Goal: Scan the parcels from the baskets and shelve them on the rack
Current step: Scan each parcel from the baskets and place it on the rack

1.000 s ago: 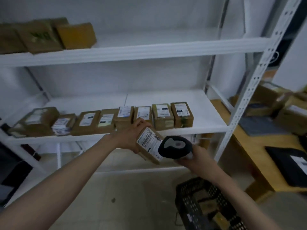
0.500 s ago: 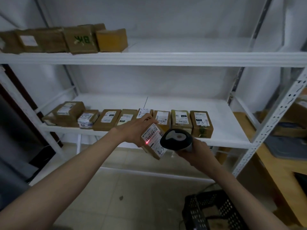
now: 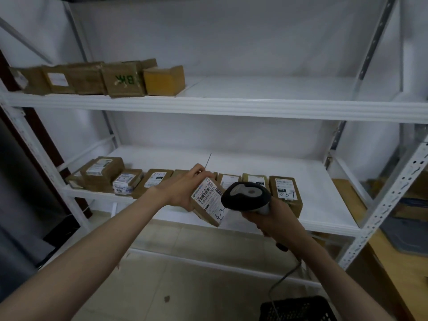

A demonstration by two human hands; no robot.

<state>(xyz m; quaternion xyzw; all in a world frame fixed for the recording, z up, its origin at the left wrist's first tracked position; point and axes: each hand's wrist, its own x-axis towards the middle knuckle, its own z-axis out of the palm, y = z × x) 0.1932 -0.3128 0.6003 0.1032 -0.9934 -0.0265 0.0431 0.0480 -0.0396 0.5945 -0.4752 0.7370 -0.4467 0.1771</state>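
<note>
- The left hand [image 3: 183, 191] is gripping a labelled parcel [image 3: 209, 201] before the rack [image 3: 231, 110]'s lower shelf's front edge.
- The right hand [image 3: 275, 218] is clasping the scanner [image 3: 246, 198].
- The black basket [image 3: 298, 309] is sitting below; contents unclear.

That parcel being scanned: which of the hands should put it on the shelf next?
Probably the left hand: it already grips the parcel, right in front of the lower shelf. The right hand is busy holding the scanner.

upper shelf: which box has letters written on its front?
The second box from the right on the upper shelf: green letters on its front face. The yellowish box right of it is plain; another further left carries only a white label.
</note>
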